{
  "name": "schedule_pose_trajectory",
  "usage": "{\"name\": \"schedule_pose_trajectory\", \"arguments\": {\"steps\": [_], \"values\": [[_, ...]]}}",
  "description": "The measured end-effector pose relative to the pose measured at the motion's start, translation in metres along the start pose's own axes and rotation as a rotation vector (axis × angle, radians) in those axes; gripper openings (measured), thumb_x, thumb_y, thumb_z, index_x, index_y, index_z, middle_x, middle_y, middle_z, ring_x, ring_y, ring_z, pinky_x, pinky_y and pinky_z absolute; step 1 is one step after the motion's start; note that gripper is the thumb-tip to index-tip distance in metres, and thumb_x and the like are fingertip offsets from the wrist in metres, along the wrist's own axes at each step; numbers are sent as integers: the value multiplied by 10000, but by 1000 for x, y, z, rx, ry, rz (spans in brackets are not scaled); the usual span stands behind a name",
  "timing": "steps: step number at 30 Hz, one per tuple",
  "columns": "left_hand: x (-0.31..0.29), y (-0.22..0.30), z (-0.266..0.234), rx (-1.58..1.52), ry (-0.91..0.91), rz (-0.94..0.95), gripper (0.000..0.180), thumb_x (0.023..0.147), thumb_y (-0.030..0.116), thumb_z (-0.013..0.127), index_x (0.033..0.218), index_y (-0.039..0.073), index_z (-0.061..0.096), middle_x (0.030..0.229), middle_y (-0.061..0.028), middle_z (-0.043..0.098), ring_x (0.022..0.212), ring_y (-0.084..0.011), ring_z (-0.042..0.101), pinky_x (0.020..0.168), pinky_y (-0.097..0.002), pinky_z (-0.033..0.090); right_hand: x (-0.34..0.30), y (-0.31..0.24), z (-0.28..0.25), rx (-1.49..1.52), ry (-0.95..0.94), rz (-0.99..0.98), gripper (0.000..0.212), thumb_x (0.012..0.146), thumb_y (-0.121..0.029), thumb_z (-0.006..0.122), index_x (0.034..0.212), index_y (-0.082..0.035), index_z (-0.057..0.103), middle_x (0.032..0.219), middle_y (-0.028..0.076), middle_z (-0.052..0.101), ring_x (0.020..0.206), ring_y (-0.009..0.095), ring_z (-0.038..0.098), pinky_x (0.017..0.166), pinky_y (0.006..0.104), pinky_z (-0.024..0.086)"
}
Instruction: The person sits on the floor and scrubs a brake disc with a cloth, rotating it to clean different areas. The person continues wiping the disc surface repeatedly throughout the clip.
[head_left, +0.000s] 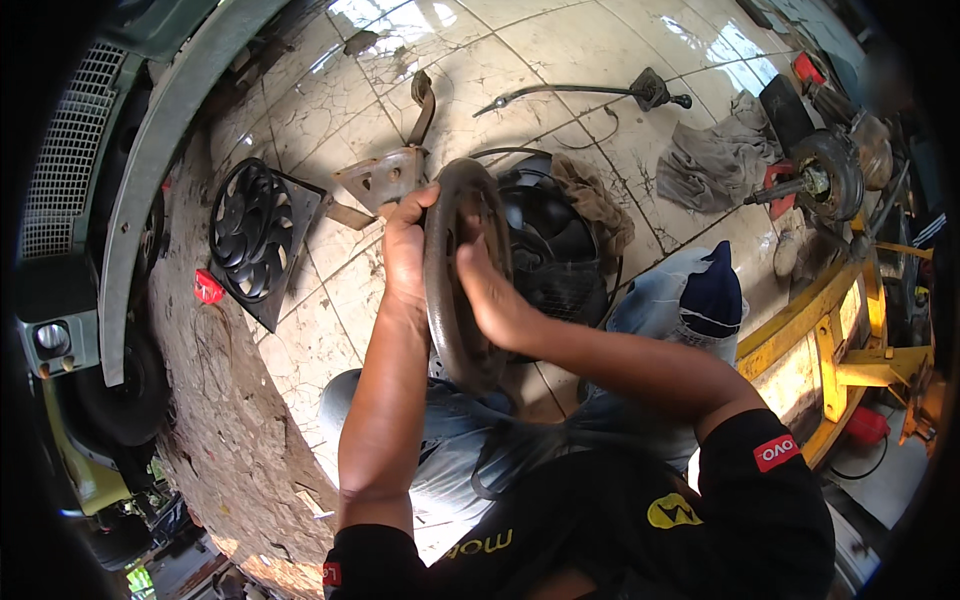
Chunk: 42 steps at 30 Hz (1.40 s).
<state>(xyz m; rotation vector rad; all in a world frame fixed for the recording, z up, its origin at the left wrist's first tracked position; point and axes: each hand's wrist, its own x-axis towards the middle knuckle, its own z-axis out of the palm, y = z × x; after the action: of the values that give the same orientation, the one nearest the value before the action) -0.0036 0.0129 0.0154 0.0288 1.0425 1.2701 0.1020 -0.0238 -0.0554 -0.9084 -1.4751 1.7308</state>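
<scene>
Upright over my lap, seen nearly edge-on, is a thick, dusty brown-grey ring that looks like a steering wheel (437, 290). My left hand (406, 245) is closed round its left rim, thumb near the top. My right hand (492, 295) reaches into the ring from the right and bears on its inner side; some of its fingers are hidden there. Just beyond the wheel lies a black fan (545, 225) on the tiles, partly covered by my right hand and the wheel. A rusty pedal bracket (390, 178) lies close to my left fingers.
Another black fan in a frame (250, 235) lies left, by a red object (208, 286). Farther off are a lever with a rod (590, 90), a grey cloth (710, 160) and a hub with a shaft (825, 175). A yellow metal frame (828, 350) stands right; a vehicle bumper (140, 190) bounds the left.
</scene>
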Motion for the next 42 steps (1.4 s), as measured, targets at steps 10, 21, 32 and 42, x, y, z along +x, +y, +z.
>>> {"name": "schedule_pose_trajectory", "arguments": {"steps": [10, 21, 32, 42], "values": [[3, 14, -10, -104, -201, -16, 385, 909, 311, 484, 1041, -21, 628, 921, -165, 683, 795, -286, 654, 790, -386, 540, 17, 5, 2, -70, 35, -22, 798, 1028, -515, 199, 1460, 147, 91, 1541, 343, 68, 1466, 411, -50, 1196, 434, 7], [8, 16, -19, -120, -356, -89, 409, 914, 319, 474, 1063, -34, 619, 942, -176, 682, 823, -274, 662, 815, -374, 545, 22, 15, -9, -61, 9, -41, 807, 1029, -516, 216, 1472, 129, 18, 1558, 319, 11, 1466, 407, -46, 1197, 405, 6], [9, 29, -26, -213, -554, -225, 426, 900, 319, 492, 1115, -23, 627, 1029, -190, 686, 930, -315, 660, 893, -436, 523, -38, -3, 1, -300, -276, -80, 802, 1014, -518, 244, 1486, 105, 64, 1550, 335, 10, 1464, 433, -8, 1178, 500, 72], [11, 33, -29, -118, -446, -127, 402, 907, 298, 476, 1110, -10, 637, 1030, -188, 688, 920, -313, 671, 890, -440, 535, -53, -8, -1, -426, -448, -108, 834, 1011, -555, 211, 1495, 86, -13, 1559, 317, -16, 1474, 386, -47, 1181, 482, 53]]}}
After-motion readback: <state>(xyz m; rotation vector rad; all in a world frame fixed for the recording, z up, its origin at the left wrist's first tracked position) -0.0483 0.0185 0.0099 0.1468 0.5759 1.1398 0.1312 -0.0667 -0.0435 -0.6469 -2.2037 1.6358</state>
